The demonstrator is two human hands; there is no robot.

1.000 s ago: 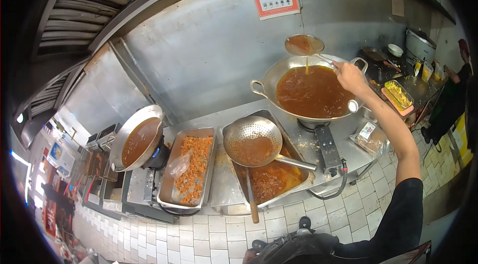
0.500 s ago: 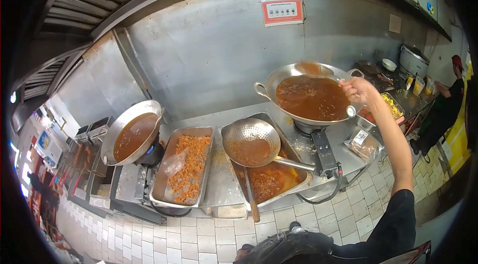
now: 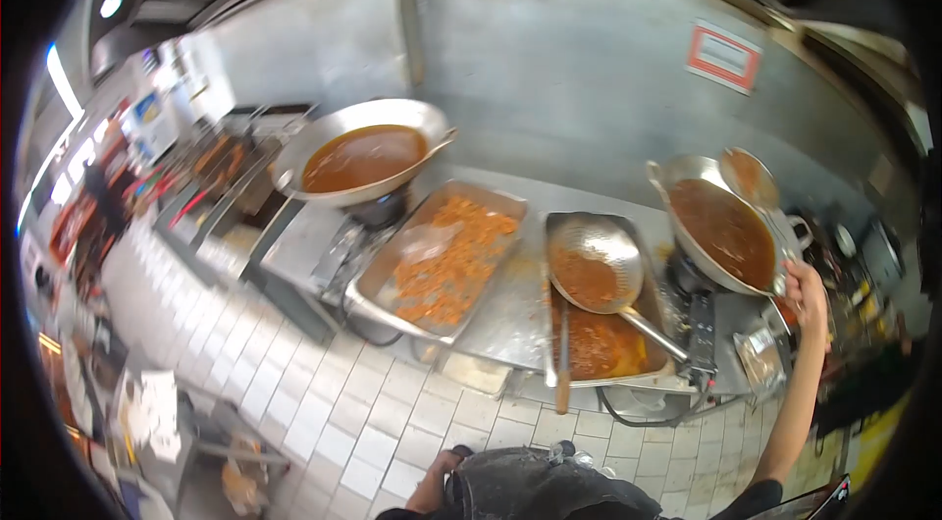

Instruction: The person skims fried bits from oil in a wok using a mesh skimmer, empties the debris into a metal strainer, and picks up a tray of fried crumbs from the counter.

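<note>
My right hand [image 3: 806, 294] is closed around the handle of a skimmer [image 3: 751, 177]. Its round head, with brown food on it, is tilted over the back rim of the right-hand wok [image 3: 726, 231], which holds brown oil. Low beside my dark apron hangs my left hand [image 3: 446, 462], small and blurred, its fingers not clear. A large perforated strainer [image 3: 618, 260] with brown bits lies across a deep metal tray [image 3: 667, 363] of oily brown food. A wooden-handled utensil [image 3: 563, 388] leans in that tray.
To the left, a second wok [image 3: 358, 194] of brown oil sits on a burner. Between the woks is a tray [image 3: 363, 289] of orange-brown fried bits with a clear plastic bag. A bagged item [image 3: 759, 358] lies at the right. Behind me stands a cart [image 3: 157, 422].
My view has swung left, so everything sits further right. The skimmer head, blurred over the wok before, now shows upright at its back right rim. My right hand still grips its handle.
</note>
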